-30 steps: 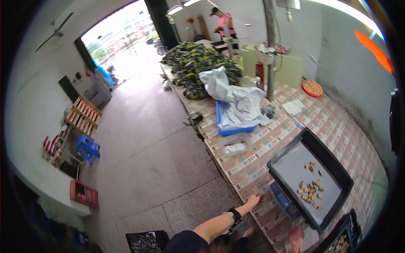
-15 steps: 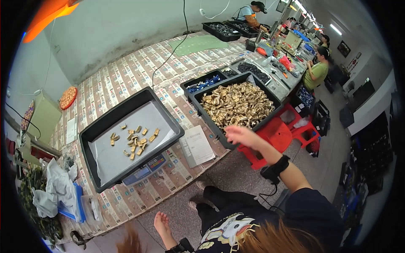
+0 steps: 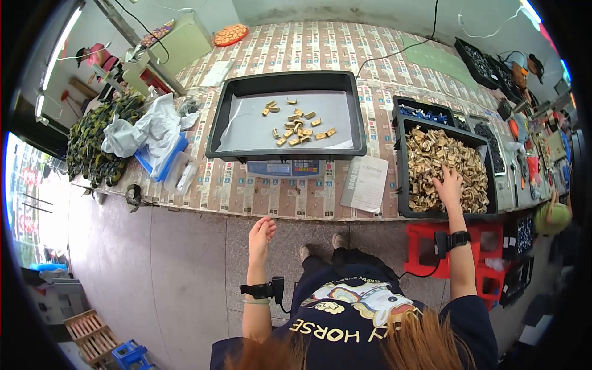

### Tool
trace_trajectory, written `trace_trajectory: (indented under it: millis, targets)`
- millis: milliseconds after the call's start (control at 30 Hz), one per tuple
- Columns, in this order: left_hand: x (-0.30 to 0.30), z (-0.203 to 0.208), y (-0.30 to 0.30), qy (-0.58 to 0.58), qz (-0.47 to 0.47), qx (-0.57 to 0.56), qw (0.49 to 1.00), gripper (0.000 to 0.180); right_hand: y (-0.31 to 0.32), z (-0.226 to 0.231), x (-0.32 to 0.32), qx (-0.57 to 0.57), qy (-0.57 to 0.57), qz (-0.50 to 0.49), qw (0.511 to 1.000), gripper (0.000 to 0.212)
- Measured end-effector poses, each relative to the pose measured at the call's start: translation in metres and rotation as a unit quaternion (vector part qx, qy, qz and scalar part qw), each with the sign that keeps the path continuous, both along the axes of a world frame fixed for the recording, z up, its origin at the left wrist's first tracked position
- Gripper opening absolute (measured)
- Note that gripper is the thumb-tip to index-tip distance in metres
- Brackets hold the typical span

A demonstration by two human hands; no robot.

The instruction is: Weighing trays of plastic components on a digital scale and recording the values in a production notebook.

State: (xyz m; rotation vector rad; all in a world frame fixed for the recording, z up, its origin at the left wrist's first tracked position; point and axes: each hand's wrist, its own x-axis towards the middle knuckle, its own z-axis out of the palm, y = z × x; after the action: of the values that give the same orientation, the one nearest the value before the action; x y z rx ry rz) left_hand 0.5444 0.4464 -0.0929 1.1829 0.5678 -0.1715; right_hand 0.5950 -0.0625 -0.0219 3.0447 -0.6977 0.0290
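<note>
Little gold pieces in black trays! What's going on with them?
The person's right hand is spread on the heap of gold-coloured pieces in the right-hand tray. The left hand is loosely curled in front of the table. Another black tray, on what looks like a blue scale, has some scattered pieces on a pale liner.

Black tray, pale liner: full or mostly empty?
Mostly empty: the tray holds only scattered gold-coloured pieces, with most of the liner bare.
</note>
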Motion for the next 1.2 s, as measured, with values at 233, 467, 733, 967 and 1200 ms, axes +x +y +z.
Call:
trace_trajectory:
  millis: [233,467,733,967,1200]
  targets:
    - [-0.005,-0.001,-0.035,-0.009,0.016,-0.011,1.000,0.021,-0.001,-0.009,-0.012,-0.025,-0.109,0.025,0.993,0.047]
    - [-0.012,0.012,-0.068,-0.004,0.013,0.025,1.000,0.021,-0.035,0.005,0.005,0.138,-0.191,0.119,0.964,0.026]
    - [-0.007,0.013,-0.079,-0.009,0.008,-0.016,1.000,0.023,-0.076,0.037,0.011,0.752,-0.272,-0.167,0.577,0.016]
    - [0.006,0.012,-0.069,0.000,-0.015,-0.021,1.000,0.024,-0.065,0.014,0.013,0.923,-0.223,-0.169,0.262,0.018]
    - [0.028,0.017,-0.072,0.012,-0.063,-0.017,0.998,0.025,-0.057,0.023,0.000,0.943,-0.226,-0.124,0.212,0.019]
